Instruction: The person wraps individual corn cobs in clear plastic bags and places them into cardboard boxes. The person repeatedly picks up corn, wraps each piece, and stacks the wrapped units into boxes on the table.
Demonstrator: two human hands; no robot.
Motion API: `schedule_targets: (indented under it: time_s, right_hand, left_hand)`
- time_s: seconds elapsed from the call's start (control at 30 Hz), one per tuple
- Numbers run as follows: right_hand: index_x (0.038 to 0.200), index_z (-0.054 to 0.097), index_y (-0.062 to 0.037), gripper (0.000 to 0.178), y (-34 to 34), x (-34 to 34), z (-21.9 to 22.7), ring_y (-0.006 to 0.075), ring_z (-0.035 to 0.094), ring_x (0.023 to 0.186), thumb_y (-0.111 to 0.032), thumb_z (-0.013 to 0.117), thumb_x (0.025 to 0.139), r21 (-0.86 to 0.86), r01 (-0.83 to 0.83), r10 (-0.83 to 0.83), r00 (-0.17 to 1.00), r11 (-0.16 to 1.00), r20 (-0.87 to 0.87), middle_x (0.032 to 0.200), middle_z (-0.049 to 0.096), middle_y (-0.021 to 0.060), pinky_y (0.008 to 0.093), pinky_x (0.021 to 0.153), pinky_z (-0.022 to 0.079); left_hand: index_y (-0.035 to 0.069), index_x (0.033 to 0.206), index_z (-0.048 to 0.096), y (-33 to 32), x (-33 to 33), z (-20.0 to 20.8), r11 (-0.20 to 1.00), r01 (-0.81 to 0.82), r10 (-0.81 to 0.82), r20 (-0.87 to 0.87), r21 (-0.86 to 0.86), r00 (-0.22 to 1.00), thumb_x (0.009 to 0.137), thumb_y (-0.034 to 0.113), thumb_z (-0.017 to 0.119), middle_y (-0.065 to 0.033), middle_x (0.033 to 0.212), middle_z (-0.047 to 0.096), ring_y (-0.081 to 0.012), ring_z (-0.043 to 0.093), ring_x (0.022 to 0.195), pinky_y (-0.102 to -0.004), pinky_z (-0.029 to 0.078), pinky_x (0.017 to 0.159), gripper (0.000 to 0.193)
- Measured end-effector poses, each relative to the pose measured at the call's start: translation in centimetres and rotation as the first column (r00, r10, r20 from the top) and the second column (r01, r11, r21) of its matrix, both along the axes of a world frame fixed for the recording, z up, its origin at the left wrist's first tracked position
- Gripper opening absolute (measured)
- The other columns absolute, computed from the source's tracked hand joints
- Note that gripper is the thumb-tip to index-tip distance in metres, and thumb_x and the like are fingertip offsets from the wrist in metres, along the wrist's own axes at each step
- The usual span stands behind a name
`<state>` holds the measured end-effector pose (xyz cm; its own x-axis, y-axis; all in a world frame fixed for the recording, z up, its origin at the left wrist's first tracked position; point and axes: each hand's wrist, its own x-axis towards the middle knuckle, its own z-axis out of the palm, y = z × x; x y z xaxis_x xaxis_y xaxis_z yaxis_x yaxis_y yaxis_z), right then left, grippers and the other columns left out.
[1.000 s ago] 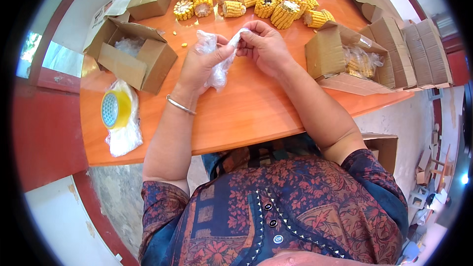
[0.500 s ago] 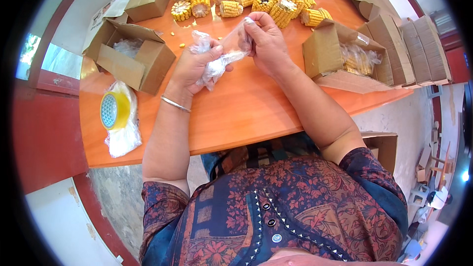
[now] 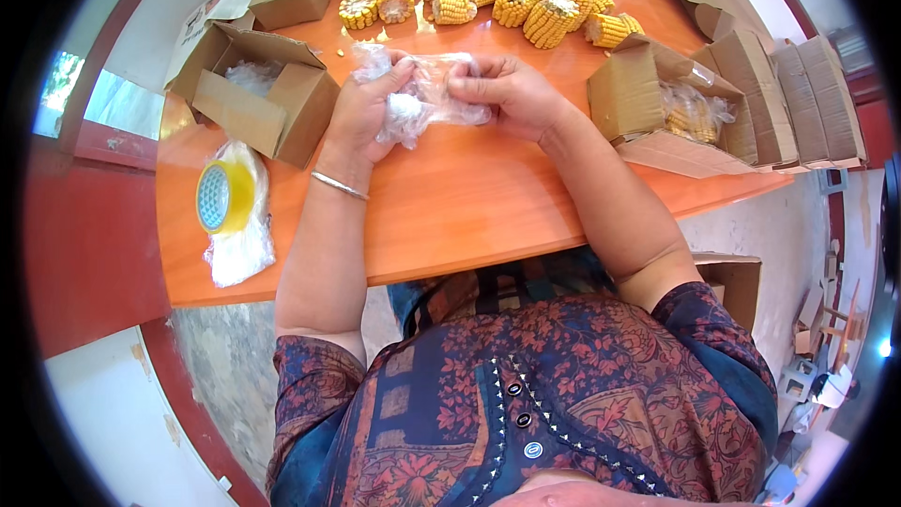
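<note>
Between my hands, above the orange table [image 3: 469, 207], stretches a crumpled clear plastic bag [image 3: 432, 94]. My left hand [image 3: 368, 113] is closed round its bunched left part, the thumb pressing on top. My right hand [image 3: 511, 94] pinches the right edge, thumb and fingers together. The plastic is pulled fairly flat between them, and no corn shows inside it. Beyond the hands lie several short pieces of yellow corn cob [image 3: 454, 9], some standing on their cut ends.
An open cardboard box [image 3: 282, 117] with clear plastic in it stands at the left. Nearer is a yellow tape roll [image 3: 225, 197] on a stack of plastic bags [image 3: 242, 258]. At the right, another cardboard box [image 3: 624, 94] holds plastic-wrapped corn [image 3: 693, 117], beside more boxes [image 3: 815, 103].
My right hand has lowered and turned, its thumb now lying over the bag's edge. The bag is spread wider between my hands. The whole view has shifted slightly.
</note>
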<state>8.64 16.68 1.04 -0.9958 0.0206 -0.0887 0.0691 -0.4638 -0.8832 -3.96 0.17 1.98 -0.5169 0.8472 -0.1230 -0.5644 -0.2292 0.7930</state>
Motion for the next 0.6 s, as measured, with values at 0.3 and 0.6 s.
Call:
schedule_targets:
  time_s: [0.3,0.6]
  right_hand:
    - [0.099,0.057,-0.0058,0.010,0.0,-0.6,0.7,0.0126,0.061,0.077,-0.014,0.053,0.095,-0.388,0.245,-0.310,0.944,0.888,-0.113,0.087,0.063,0.0035,0.0289,0.071,0.053]
    - [0.105,0.055,-0.0043,0.020,0.3,-0.3,-0.4,0.0122,0.062,0.077,-0.021,0.053,0.095,-0.188,-0.011,0.002,0.999,0.982,-0.049,0.094,0.064,0.0062,0.0271,0.068,0.052]
  left_hand:
    - [0.003,0.097,0.056,-0.4,0.5,0.8,0.959,0.264,-0.274,-0.093,-0.106,0.957,0.088,0.021,0.065,-0.0059,0.073,0.061,-0.0141,0.059,0.048,-0.0279,0.048,0.032,0.023]
    - [0.005,0.092,0.057,0.1,0.4,0.1,1.000,0.024,-0.024,0.004,0.017,1.000,0.091,0.021,0.061,-0.0047,0.072,0.062,-0.0121,0.059,0.052,-0.0260,0.046,0.032,0.017]
